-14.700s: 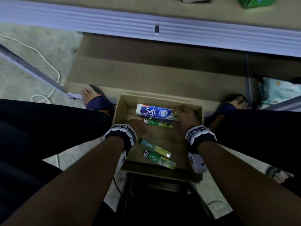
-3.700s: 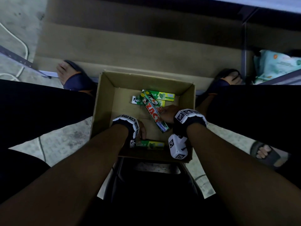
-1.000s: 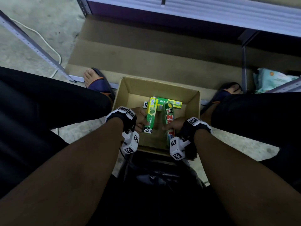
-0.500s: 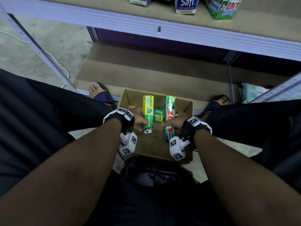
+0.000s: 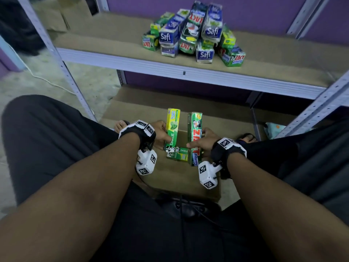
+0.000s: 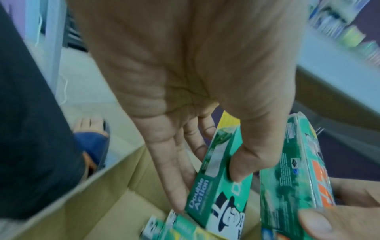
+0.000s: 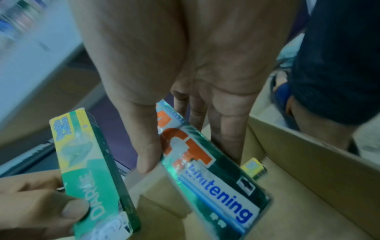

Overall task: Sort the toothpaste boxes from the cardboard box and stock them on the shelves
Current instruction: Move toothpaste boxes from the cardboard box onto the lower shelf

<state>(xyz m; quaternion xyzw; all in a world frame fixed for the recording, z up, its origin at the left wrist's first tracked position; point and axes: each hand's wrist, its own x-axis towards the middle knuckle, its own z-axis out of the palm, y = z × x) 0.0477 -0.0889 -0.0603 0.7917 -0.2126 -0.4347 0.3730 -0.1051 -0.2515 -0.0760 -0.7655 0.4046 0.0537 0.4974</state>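
Left hand has a Darlie box pinched by its lower half, thumb on the front, fingers behind. Right hand grips a Zact box the same way. Both are held upright over the cardboard box. I'd guess these are light, stiff cartons with slick print, so a mid-length pinch is the safest hold. Count: two boxes in hand, at least one more Darlie lying in the carton. The pile sits mid-shelf; can't count it exactly.

shelf: pile of toothpaste boxes | floor: cardboard box
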